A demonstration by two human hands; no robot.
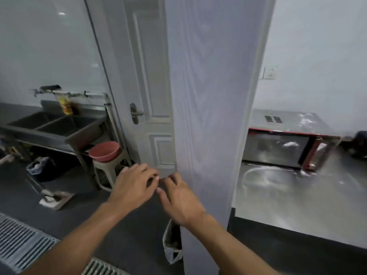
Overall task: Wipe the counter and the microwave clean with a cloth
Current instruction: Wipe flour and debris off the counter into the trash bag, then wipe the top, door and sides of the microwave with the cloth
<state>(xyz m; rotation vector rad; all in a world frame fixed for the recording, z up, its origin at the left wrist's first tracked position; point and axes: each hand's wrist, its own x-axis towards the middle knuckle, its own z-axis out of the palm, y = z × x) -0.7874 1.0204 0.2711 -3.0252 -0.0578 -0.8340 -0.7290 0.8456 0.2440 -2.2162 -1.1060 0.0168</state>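
Task looks barely begun. Tabletop [297,195] and microwave [278,149], 3 o'clock: white residue unwiped. Cloth [171,243] hangs at 6 o'clock, below right hand [178,201]; left hand [133,187] adjacent. Both grips released, empty.

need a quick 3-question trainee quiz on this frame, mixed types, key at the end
1. True or false: the microwave stands on the steel counter.
2. What sits on the stool beside the sink? A) pink basin B) kettle C) stack of plates
3. Short answer: how many bowls does the sink have?

Key: 1 true. 2 A. 3 two, side by side.
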